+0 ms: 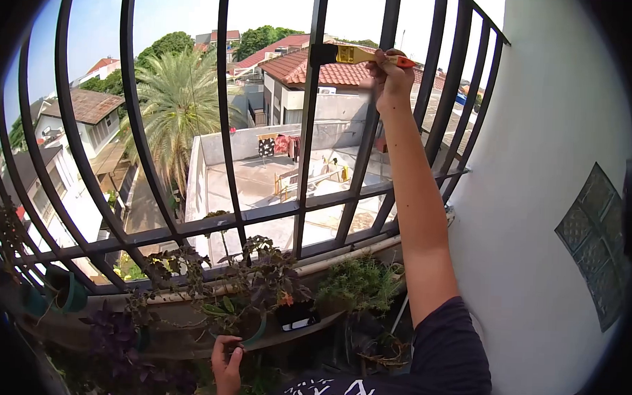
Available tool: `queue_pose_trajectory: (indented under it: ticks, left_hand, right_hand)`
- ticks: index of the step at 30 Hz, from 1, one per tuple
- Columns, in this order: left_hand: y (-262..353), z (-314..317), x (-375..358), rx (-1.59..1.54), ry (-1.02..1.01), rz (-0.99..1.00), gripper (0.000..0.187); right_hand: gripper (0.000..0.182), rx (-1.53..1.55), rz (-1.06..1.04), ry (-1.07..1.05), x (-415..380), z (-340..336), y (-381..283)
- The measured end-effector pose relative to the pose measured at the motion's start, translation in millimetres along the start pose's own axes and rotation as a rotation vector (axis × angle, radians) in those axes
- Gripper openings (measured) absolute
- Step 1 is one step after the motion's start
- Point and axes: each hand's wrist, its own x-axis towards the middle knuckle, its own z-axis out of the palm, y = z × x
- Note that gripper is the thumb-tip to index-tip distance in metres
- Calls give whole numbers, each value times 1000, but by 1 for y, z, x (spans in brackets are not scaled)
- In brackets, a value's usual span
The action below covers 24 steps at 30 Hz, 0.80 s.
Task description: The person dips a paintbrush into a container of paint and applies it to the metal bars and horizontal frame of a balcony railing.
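My right hand (392, 78) is raised at the upper right, its fingers closed around the handle of a paintbrush (363, 56). The brush lies level, with a yellow handle, a red-orange end and dark bristles that meet a black metal bar (310, 121) of the railing. Low in the view, my left hand (227, 367) has its fingers curled in beside a green plant pot (256, 332). Whether those fingers grip the pot's rim or something small, I cannot make out.
Curved black bars join a horizontal rail (210, 225). Below it are potted plants (251, 272), a bushy green plant (362, 283) and a dark phone-like object (298, 319). A white wall (541, 136) stands at the right. Beyond the bars are a palm, roofs and a terrace.
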Motion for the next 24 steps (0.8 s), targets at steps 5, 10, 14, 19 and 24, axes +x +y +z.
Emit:
queue_pose_trajectory:
  ticks: [5, 10, 14, 19, 24]
  left_hand:
    - [-8, -16, 1, 91, -57, 88, 21]
    - [2, -20, -3, 61, -46, 144, 21]
    - [0, -24, -5, 38, -46, 133, 20]
    - [5, -26, -8, 77, -54, 148, 20]
    - [2, -32, -1, 70, -54, 126, 21]
  right_hand:
    - [21, 77, -82, 11, 30, 22, -13]
    - [23, 40, -4, 43, 4, 13, -10]
    - [25, -3, 87, -1, -31, -28, 18]
    - [27, 1, 93, 26, -34, -27, 15]
    - [25, -57, -64, 22, 9, 14, -16]
